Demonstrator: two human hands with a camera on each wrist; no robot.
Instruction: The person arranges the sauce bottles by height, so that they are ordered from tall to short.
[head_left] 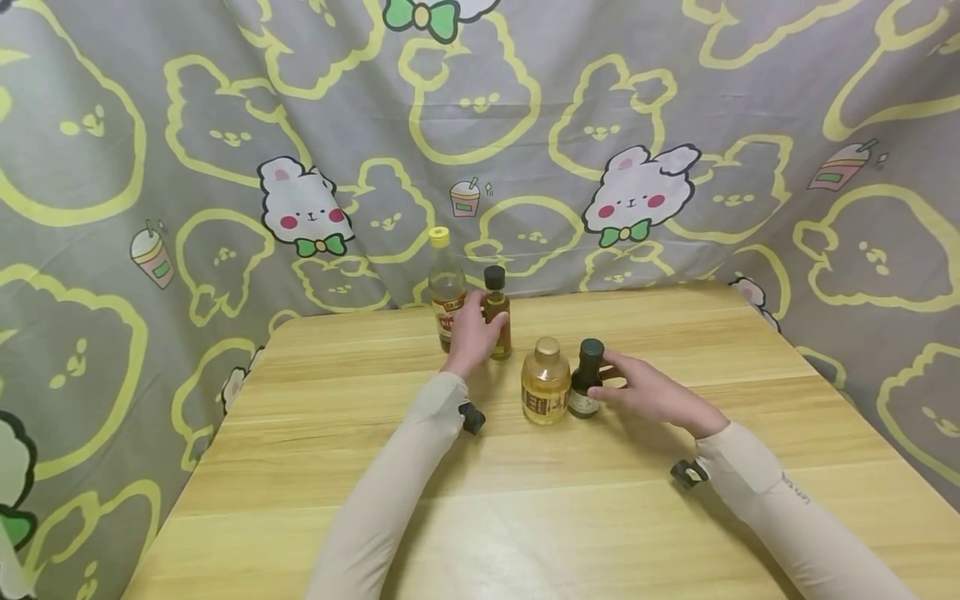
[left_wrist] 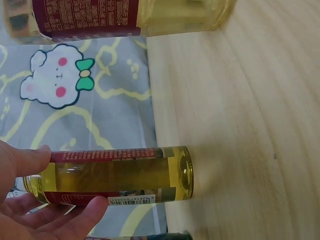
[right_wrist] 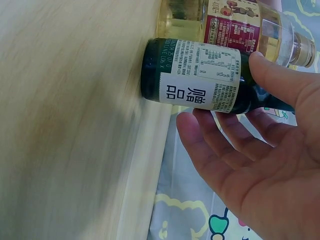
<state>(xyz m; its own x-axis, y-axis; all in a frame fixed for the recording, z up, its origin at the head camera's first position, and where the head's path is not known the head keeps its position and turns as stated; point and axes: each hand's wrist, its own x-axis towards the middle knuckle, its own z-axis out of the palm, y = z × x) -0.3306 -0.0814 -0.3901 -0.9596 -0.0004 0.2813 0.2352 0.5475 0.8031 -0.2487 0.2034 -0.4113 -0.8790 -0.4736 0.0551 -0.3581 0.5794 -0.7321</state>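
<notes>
In the head view my left hand (head_left: 474, 335) is at a slim oil bottle (head_left: 498, 325) with a black cap. The left wrist view shows that hand's thumb on one side of the yellow-green glass and its fingers on the other. My right hand (head_left: 652, 390) is beside a small dark green bottle (head_left: 585, 379) with a white label. Its thumb lies over the bottle's shoulder in the right wrist view, while loosely extended fingers (right_wrist: 225, 135) reach along the far side. A squat jar-shaped bottle of golden oil (head_left: 546, 387) stands immediately left of the green one.
Behind the left hand stands a tall clear bottle (head_left: 442, 279) with a yellow cap and red label. All the bottles are on a light wooden table (head_left: 337, 450). A grey curtain (head_left: 525, 125) with cartoon prints hangs along the table's back and sides.
</notes>
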